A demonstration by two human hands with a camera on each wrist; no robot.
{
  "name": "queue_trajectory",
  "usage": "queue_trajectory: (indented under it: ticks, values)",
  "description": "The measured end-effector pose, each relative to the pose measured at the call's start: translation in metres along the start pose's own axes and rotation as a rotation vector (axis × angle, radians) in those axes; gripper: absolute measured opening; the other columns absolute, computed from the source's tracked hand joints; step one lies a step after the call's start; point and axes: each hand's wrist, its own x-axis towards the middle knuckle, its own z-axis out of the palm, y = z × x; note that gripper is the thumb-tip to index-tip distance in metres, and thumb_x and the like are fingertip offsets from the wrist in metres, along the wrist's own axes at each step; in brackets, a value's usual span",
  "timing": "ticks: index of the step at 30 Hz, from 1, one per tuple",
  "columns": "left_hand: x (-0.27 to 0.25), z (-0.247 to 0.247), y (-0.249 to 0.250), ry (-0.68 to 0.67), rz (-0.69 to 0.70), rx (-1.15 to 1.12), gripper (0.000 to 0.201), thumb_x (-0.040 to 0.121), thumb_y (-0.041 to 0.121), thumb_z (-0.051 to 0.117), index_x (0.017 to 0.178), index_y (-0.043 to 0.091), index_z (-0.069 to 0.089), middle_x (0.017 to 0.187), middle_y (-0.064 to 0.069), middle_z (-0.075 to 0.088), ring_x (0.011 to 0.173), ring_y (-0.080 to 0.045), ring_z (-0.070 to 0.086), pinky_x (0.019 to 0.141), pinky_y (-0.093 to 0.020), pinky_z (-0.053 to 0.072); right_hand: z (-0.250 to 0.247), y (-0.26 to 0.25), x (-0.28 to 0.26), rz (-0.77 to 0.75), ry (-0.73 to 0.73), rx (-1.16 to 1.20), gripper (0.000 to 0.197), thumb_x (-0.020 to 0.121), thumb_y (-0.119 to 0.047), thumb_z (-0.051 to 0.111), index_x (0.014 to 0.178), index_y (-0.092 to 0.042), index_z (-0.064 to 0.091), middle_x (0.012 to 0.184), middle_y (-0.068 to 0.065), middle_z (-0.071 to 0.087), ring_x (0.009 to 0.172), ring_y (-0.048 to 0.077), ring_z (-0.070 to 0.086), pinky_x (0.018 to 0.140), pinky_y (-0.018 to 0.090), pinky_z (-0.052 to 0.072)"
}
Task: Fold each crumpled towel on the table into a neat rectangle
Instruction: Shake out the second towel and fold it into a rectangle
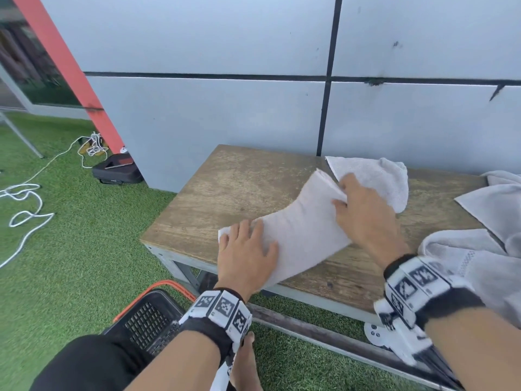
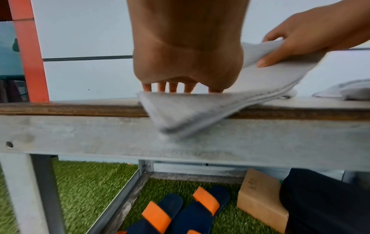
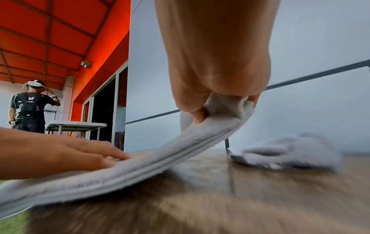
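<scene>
Towel (image 1: 298,235), a grey strip already doubled into several layers, lies slantwise on the worktop (image 1: 225,193), its near end hanging just over the front edge. The left hand (image 1: 246,258) lies flat on that near end, fingers (image 2: 173,87) straight and spread, pressing the cloth down and gripping nothing. The right hand (image 1: 363,218) has the far end: its fingers (image 3: 198,115) are curled round the layered edge, thumb beneath, and that end is raised off the wood, so the strip slopes down from the right fingers to the left ones. To my eye this is the closing fold of this towel, the raised end meant to come over toward the pinned end; the stack of edges seen from the wrist views suggests the lengthwise folds are made. That fold is not yet laid or smoothed. Much is left besides: just beyond the right fingers a second towel (image 1: 377,179) lies rumpled, and to their right a heap (image 1: 479,227) of more grey cloth sprawls unfolded. No finished rectangle shows on the worktop, so the task looks early.
</scene>
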Motion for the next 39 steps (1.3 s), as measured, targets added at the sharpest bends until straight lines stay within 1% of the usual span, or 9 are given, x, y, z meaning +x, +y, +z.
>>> queue_trajectory:
  ticks: [5,11,15,21,24,29,33,36,39]
  values:
    - [-0.012,-0.014,0.000,0.058,-0.111,-0.018,0.042,0.096,0.055,0.040,0.116,0.019,0.049,0.113,-0.001,0.063,0.108,-0.024,0.054,0.099,-0.041,0.038,-0.006,-0.028,0.041,-0.160,0.135,-0.007,0.031,0.096,-0.018,0.057,0.125,-0.014,0.049,0.121,0.008,0.062,0.115,0.034,0.050,0.093,0.046,0.040]
    - [-0.036,-0.016,-0.016,0.015,-0.057,-0.272,0.024,0.096,0.037,0.049,0.113,0.024,0.039,0.103,0.003,0.062,0.093,-0.022,0.059,0.082,-0.041,0.052,0.021,-0.009,-0.012,-0.291,-0.454,-0.105,0.028,0.098,-0.019,0.048,0.124,-0.025,0.053,0.128,0.002,0.049,0.125,0.025,0.042,0.098,0.043,0.044]
    - [-0.056,-0.028,-0.017,-0.060,-0.114,-0.321,0.025,0.095,0.025,0.046,0.117,0.020,0.035,0.097,0.002,0.052,0.075,-0.022,0.055,0.063,-0.035,0.044,0.029,0.011,-0.053,-0.318,-0.514,-0.022,0.056,0.095,-0.004,0.049,0.144,-0.029,0.041,0.157,-0.002,0.025,0.147,0.020,0.020,0.116,0.043,0.034]
    - [-0.073,-0.027,-0.016,-0.247,-0.294,-0.559,0.040,0.086,0.018,0.051,0.117,0.017,0.025,0.079,-0.003,0.061,0.058,-0.019,0.057,0.052,-0.029,0.044,0.036,0.011,-0.101,-0.314,-0.486,-0.007,0.082,0.090,-0.022,0.070,0.156,-0.031,0.023,0.165,-0.005,0.001,0.153,0.019,0.004,0.119,0.041,0.033]
    - [-0.076,-0.033,-0.007,-0.215,-0.230,-0.757,0.037,0.092,0.007,0.047,0.122,0.016,0.028,0.077,-0.003,0.056,0.052,-0.014,0.050,0.046,-0.024,0.040,0.034,0.008,-0.111,-0.286,-0.512,0.035,0.078,0.091,-0.011,0.056,0.157,-0.031,0.019,0.166,-0.006,-0.005,0.154,0.021,-0.004,0.122,0.045,0.027]
    - [-0.073,-0.054,0.012,-0.218,-0.215,-0.929,0.028,0.096,0.010,0.043,0.116,0.020,0.060,0.075,-0.001,0.054,0.057,-0.015,0.050,0.062,-0.034,0.050,0.033,0.009,-0.123,-0.293,-0.623,-0.027,0.104,0.083,0.000,0.060,0.158,-0.038,-0.001,0.162,-0.010,-0.026,0.152,0.022,-0.021,0.124,0.048,0.013]
    - [-0.068,-0.069,0.023,-0.228,-0.249,-1.209,0.036,0.090,-0.006,0.042,0.107,0.011,0.069,0.077,-0.009,0.071,0.061,-0.021,0.062,0.079,-0.047,0.056,0.032,0.010,-0.126,-0.297,-0.529,0.043,0.102,0.084,-0.016,0.074,0.158,-0.036,0.007,0.165,-0.006,-0.007,0.153,0.026,-0.003,0.121,0.051,0.021]
    - [-0.065,-0.070,0.024,-0.247,-0.146,-1.115,0.045,0.085,-0.014,0.052,0.112,0.020,0.063,0.083,-0.007,0.074,0.073,-0.016,0.067,0.070,-0.033,0.055,0.032,0.011,-0.122,-0.245,-0.471,0.183,0.072,0.091,-0.022,0.067,0.151,-0.038,0.031,0.163,-0.004,0.015,0.150,0.026,0.009,0.122,0.051,0.021]
    - [-0.063,-0.063,0.022,-0.192,-0.144,-1.044,0.047,0.081,-0.010,0.070,0.114,0.022,0.062,0.100,-0.011,0.074,0.083,-0.020,0.067,0.078,-0.043,0.058,0.034,0.013,-0.119,-0.242,-0.412,0.244,0.040,0.098,-0.021,0.057,0.136,-0.034,0.055,0.157,0.001,0.033,0.148,0.027,0.020,0.120,0.039,0.015]
